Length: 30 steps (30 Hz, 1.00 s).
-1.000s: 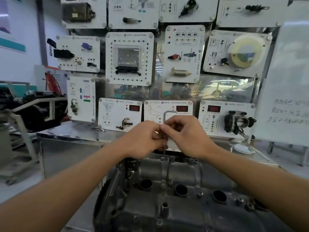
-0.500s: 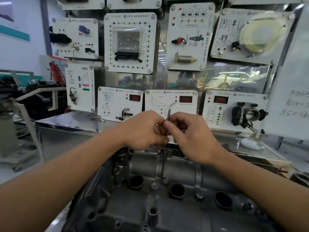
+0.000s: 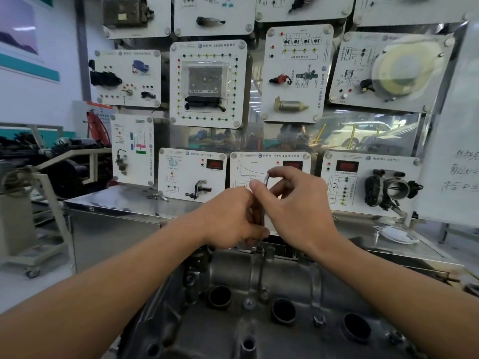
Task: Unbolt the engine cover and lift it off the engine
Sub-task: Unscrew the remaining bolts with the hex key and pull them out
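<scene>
The grey cast engine cover [image 3: 259, 332] fills the lower middle, with round plug wells and bolts along its top. At its far edge stands a bolt [image 3: 259, 248]. A thin metal hex key [image 3: 260, 216] stands upright over that bolt. My left hand [image 3: 230, 218] is closed around the key's shaft. My right hand [image 3: 295, 206] pinches the bent upper end between thumb and fingers. The key's lower tip is hidden behind my left hand's fingers.
Behind the engine stands a steel bench [image 3: 116, 200] with a wall of white training panels. A throttle body [image 3: 391, 189] is mounted on the panel at the right. A white mask [image 3: 394, 234] lies on the bench. Trolleys with dark parts [image 3: 39, 172] stand left.
The key's bent top has swung from pointing right to sitting under my right hand's fingers. Both hands stay on the same bolt. The camera has tilted slightly.
</scene>
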### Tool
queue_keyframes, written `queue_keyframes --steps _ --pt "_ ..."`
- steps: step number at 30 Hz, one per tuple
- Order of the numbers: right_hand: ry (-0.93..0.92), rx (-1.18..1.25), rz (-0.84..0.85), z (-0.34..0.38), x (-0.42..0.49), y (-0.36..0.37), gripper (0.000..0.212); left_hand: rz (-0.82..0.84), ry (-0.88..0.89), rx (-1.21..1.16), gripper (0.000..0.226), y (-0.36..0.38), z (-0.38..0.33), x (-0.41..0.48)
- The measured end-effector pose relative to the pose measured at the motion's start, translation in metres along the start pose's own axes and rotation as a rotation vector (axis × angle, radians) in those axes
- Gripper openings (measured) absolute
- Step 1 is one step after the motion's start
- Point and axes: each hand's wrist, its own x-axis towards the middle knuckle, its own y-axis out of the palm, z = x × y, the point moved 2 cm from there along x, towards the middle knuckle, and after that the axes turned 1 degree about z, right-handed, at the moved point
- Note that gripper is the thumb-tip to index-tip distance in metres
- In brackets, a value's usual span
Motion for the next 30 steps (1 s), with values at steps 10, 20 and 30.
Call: queue_keyframes --steps 10,20,30 --pt "-0.25 0.014 0.19 0.011 -0.002 0.0 0.021 -0.037 0.055 0.0 0.012 0.0 -0.003 -0.003" --pt "-0.229 0.193 0.174 0.009 -0.006 -0.001 0.012 -0.03 0.089 -0.103 0.015 -0.003 -0.006 -0.008" --pt "-0.139 0.247 0.004 0.017 -0.012 -0.006 0.012 -0.068 0.068 -0.129 0.008 -0.002 -0.003 -0.006"
